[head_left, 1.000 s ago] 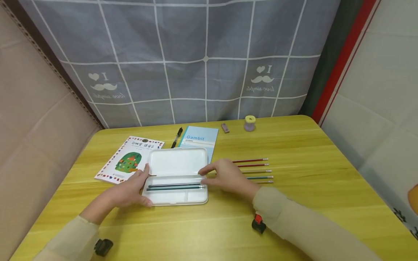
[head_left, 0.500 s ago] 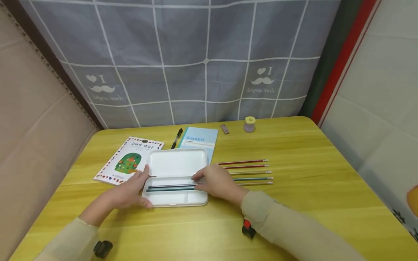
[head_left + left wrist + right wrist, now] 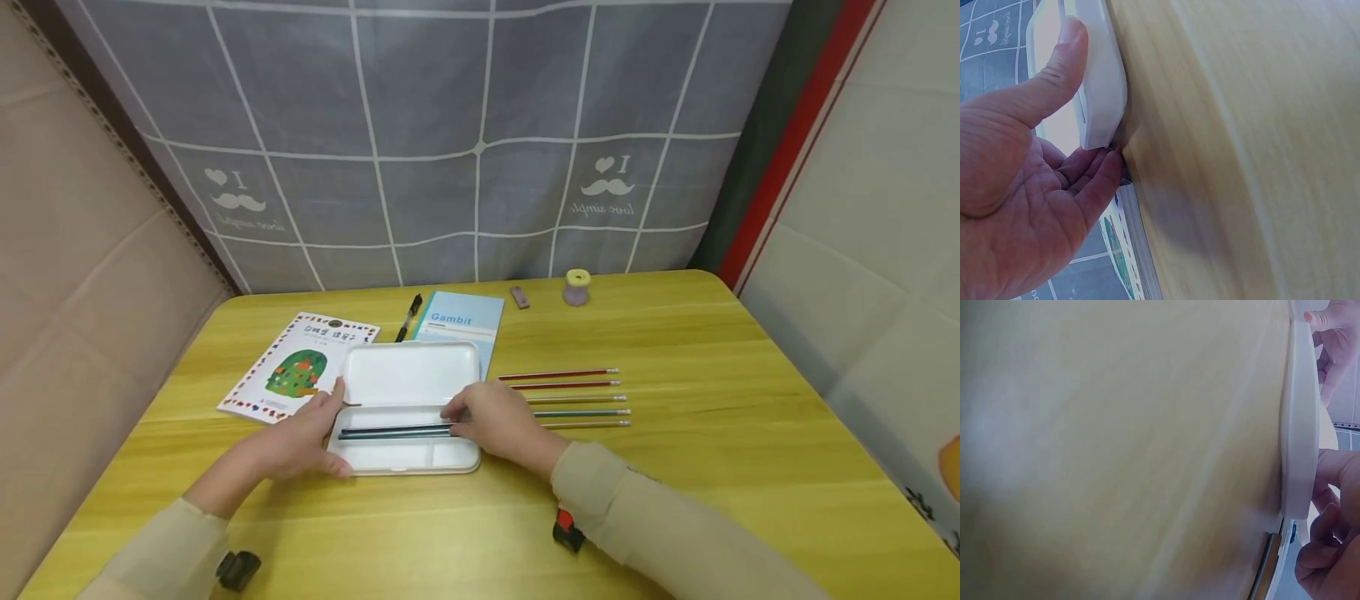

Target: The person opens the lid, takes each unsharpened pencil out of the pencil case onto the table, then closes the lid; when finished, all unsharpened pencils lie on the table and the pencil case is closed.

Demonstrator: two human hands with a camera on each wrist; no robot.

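Note:
An open white pencil case [image 3: 405,372] lies on the table with its lid folded back. Two dark pencils [image 3: 393,433], one greenish, lie side by side in its lower tray. My left hand [image 3: 300,437] grips the case's left end, thumb at the front corner; in the left wrist view the left hand [image 3: 1035,162] has its thumb on the rim and fingertips at the lower edge. Over the tray's right end, my right hand [image 3: 498,417] pinches the pencils near their right ends, which its fingers hide. The right wrist view shows the right hand [image 3: 1335,512] beside the case wall [image 3: 1300,425].
Several pencils [image 3: 577,399] lie in a row right of the case, partly behind the right hand. A picture book [image 3: 300,367], a black pen [image 3: 408,317] and a blue notebook [image 3: 465,312] lie behind it. An eraser-like block [image 3: 519,297] and a yellow-topped pot [image 3: 577,287] stand farther back.
My right hand has moved left and in over the tray, covering the pencils' right ends. The two pencils lie closer together. My left hand has stayed on the case.

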